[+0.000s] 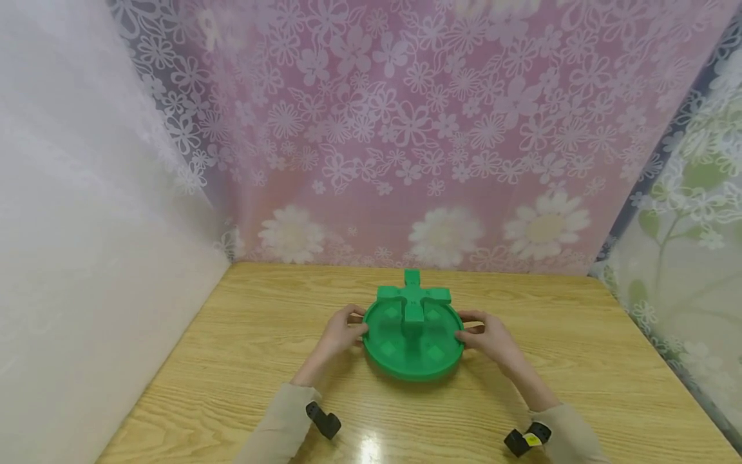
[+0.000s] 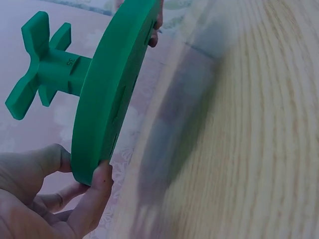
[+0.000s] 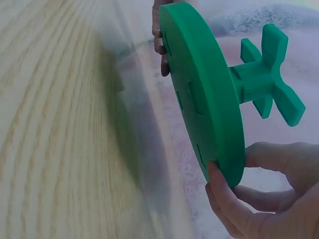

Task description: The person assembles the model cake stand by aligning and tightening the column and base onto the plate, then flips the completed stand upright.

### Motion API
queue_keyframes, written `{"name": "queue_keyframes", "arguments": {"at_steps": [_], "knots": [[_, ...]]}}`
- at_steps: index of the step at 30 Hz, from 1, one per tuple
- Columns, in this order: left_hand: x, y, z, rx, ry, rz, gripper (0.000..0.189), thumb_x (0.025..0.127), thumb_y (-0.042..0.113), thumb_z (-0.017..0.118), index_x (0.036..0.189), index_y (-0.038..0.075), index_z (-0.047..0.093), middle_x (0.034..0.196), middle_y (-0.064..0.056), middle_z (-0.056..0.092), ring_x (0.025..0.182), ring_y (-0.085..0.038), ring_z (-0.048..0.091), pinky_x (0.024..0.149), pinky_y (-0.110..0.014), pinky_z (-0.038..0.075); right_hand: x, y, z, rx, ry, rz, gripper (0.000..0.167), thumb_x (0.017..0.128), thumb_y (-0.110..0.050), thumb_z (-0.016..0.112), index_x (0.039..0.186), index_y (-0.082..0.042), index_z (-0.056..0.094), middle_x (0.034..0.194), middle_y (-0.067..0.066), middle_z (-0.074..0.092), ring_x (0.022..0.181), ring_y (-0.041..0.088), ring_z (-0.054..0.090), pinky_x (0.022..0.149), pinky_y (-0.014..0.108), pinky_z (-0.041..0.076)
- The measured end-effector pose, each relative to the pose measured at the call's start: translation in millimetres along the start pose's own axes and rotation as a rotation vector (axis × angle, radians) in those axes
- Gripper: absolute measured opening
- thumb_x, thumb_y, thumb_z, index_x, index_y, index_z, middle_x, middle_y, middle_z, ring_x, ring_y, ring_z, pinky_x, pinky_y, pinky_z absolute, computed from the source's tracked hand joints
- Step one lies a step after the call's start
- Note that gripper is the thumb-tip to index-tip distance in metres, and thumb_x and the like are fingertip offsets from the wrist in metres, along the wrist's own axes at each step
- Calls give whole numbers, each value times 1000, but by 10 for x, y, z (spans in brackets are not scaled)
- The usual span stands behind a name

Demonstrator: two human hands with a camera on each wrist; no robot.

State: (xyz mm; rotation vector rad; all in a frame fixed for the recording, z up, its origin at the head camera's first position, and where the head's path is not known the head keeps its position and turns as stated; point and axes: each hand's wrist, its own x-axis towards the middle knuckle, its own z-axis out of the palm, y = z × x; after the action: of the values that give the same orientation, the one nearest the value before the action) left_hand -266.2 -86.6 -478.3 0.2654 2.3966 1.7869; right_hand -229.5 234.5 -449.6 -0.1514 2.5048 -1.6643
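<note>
Between both hands is a round green plastic tray (image 1: 388, 367) with a raised rim and a post rising from its middle. A four-armed cross (image 1: 413, 295) tops the post; faint numbers show on the post's side in the wrist views. My left hand (image 1: 342, 332) pinches the tray's left edge, thumb on the upper side and fingers below. On the opposite edge my right hand (image 1: 489, 336) pinches it the same way. In both wrist views the tray's underside (image 3: 187, 94), with several slots, stands clear of the wood and casts a shadow or reflection.
A wood-grain table (image 1: 243, 361) lies beneath. Behind it hangs a pink flowered curtain (image 1: 406, 129), with a white sheet (image 1: 87, 193) at the left and a leafy patterned curtain (image 1: 690, 258) at the right. Black wrist cameras (image 1: 323, 420) sit on both sleeves.
</note>
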Motion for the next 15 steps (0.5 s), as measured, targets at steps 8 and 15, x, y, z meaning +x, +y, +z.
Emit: {"name": "queue_keyframes", "arguments": {"at_steps": [8, 15], "knots": [[1, 81, -32, -154, -5, -47, 31, 95, 3, 60, 125, -6, 60, 114, -23, 66, 82, -19, 70, 75, -40, 62, -42, -16, -93, 139, 3, -24, 43, 105, -4, 47, 146, 11, 47, 149, 32, 45, 101, 8, 69, 91, 38, 58], [-9, 142, -62, -250, 3, -88, 35, 96, 7, 61, 127, -8, 59, 109, -21, 69, 78, -18, 72, 80, -42, 62, -90, 30, -134, 146, -4, -85, 53, 100, -4, 63, 149, 6, 46, 151, 29, 44, 105, -4, 65, 98, 36, 54]]}}
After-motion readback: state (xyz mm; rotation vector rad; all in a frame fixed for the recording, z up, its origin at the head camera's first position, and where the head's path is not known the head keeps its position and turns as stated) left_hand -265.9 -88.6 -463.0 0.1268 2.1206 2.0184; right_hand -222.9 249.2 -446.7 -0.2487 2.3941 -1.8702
